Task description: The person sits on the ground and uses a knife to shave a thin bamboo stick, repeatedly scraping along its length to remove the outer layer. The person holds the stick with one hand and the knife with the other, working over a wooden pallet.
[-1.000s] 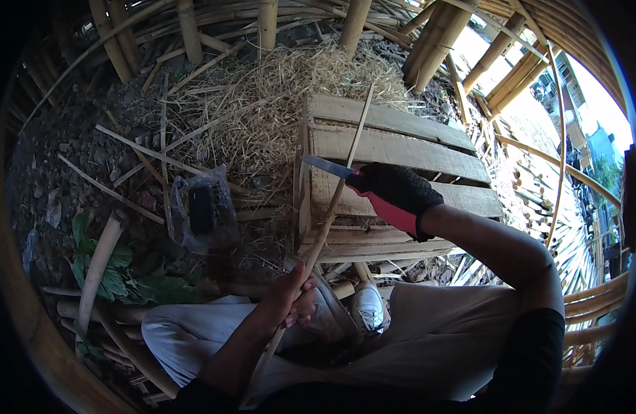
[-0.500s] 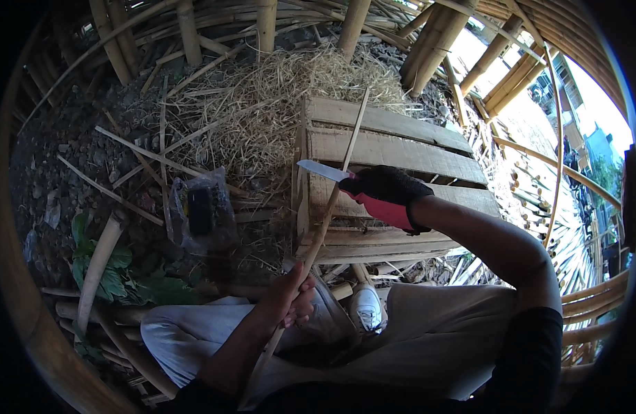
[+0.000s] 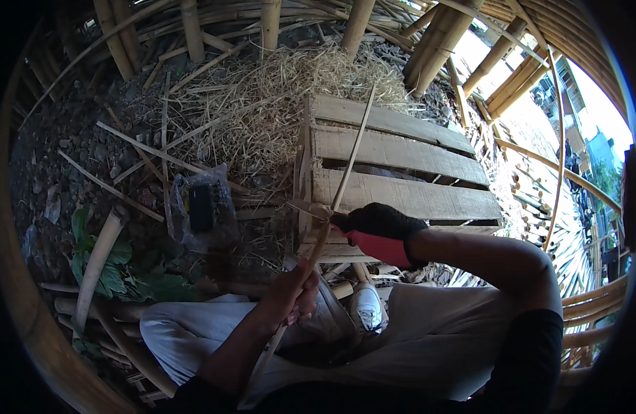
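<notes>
A long bamboo strip (image 3: 356,146) runs diagonally from my lap up over the slatted wooden crate (image 3: 400,147). My bare left hand (image 3: 290,297) is wrapped round its lower part, above my left knee. In a black and pink glove, my right hand (image 3: 380,231) grips a knife; its handle is hidden in the fist. The knife blade (image 3: 300,207) lies across the strip at the crate's near left side. A curled shaving (image 3: 320,212) bunches up at the blade, still on the strip.
A phone-like black object (image 3: 201,207) lies in a clear plastic bag on the ground at left. Dry shavings (image 3: 262,103) are heaped behind the crate. A cut bamboo pole (image 3: 100,262) juts up near green leaves (image 3: 114,272). My white shoe (image 3: 366,307) is beside the crate.
My right hand has drawn the knife down along the strip toward my left hand, and a shaving has curled up at the blade. The left hand keeps its grip.
</notes>
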Demonstrator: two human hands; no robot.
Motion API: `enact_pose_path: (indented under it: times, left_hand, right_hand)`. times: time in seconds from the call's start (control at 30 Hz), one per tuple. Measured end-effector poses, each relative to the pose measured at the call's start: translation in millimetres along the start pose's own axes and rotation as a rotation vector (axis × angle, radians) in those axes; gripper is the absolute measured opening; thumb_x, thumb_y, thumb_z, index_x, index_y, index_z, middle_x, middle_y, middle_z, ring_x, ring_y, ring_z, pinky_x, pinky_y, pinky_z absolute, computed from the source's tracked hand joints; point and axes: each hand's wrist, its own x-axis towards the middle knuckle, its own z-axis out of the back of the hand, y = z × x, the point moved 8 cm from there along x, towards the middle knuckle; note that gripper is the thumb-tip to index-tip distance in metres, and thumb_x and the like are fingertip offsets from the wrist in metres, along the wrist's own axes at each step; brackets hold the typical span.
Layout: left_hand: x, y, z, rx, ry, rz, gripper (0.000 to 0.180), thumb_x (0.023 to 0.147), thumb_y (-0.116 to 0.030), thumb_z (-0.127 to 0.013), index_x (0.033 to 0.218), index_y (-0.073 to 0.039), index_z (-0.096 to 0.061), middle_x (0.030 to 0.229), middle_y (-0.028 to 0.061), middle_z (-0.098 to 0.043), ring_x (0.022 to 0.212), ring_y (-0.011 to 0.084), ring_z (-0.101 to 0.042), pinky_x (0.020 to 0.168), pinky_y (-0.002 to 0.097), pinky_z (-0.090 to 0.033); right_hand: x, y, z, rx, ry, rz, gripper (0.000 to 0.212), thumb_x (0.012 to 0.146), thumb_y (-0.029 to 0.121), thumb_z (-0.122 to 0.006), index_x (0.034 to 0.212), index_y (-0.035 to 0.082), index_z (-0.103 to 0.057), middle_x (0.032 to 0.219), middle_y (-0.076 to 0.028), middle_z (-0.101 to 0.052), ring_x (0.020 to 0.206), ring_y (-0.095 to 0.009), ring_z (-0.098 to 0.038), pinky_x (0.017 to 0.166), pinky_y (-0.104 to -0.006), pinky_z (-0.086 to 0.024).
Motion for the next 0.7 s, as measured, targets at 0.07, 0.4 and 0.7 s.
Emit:
enact_pose_path:
  times: [0.07, 0.4, 0.7]
  left_hand:
    - [-0.6, 5.2, 3.3, -0.026, -0.015, 0.043, 0.056, 0.101, -0.068, -0.034, 0.084, -0.015, -0.040, 0.050, -0.0056, -0.031, 0.033, 0.0054, -0.029, 0.038, 0.0241, -0.031]
    - [-4.0, 9.3, 7.2, -0.055, -0.040, 0.090, 0.060, 0.094, -0.075, -0.041, 0.082, -0.016, -0.040, 0.046, -0.0057, -0.030, 0.031, 0.0060, -0.029, 0.037, 0.0239, -0.031]
    - [0.3, 11.1, 7.9, -0.030, -0.040, 0.083, 0.060, 0.097, -0.072, -0.037, 0.084, -0.014, -0.043, 0.049, -0.0057, -0.032, 0.033, 0.0065, -0.029, 0.042, 0.0239, -0.038]
  right_hand:
    - [0.7, 6.6, 2.3, 0.107, -0.039, 0.021, 0.055, 0.101, 0.054, -0.048, 0.093, 0.004, -0.070, 0.083, -0.015, -0.069, 0.082, -0.027, -0.066, 0.079, -0.0396, -0.049]
    - [-7.7, 2.6, 15.6, 0.330, 0.103, -0.353, 0.042, 0.101, 0.041, -0.053, 0.104, 0.001, -0.065, 0.086, -0.013, -0.066, 0.076, -0.024, -0.064, 0.072, -0.0365, -0.049]
    - [-15.0, -8.1, 29.8, 0.557, -0.118, -0.358, 0.031, 0.102, 0.039, -0.058, 0.097, 0.009, -0.067, 0.063, 0.004, -0.050, 0.052, -0.008, -0.048, 0.051, -0.0293, -0.040]
